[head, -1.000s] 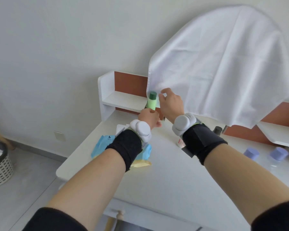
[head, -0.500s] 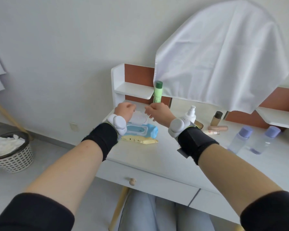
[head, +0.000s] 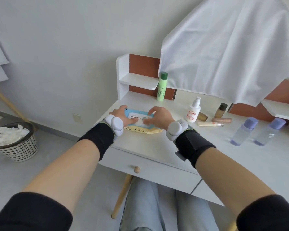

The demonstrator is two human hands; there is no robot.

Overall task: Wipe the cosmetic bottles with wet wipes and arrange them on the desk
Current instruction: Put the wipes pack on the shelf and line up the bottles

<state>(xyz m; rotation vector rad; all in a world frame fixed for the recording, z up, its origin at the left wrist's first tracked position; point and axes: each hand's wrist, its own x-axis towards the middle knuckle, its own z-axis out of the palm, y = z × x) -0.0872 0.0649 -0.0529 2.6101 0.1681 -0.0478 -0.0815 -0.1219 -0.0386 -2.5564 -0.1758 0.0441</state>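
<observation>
A blue and yellow wet wipes pack (head: 141, 126) lies at the left of the white desk (head: 157, 147). My left hand (head: 122, 115) grips the pack's left end, thumb on top. My right hand (head: 159, 116) has its curled fingers and thumb on the pack's white lid. A green bottle (head: 162, 87) stands upright at the back, apart from both hands. To the right are a white pump bottle (head: 193, 112), a brown-capped bottle (head: 220, 110), an amber bottle (head: 202, 116) lying down, two tubes (head: 221, 120) lying flat, and two clear purple-capped bottles (head: 244, 131).
A white cloth (head: 232, 47) hangs over the back of the desk. A small white shelf (head: 138, 80) sits at the back left. On the floor to the left is a waste basket (head: 17, 147) with crumpled wipes. A drawer knob (head: 137, 169) faces my knees.
Both hands let go of the green bottle, which now stands alone at the back, and came down onto the wipes pack. The view tilted downward.
</observation>
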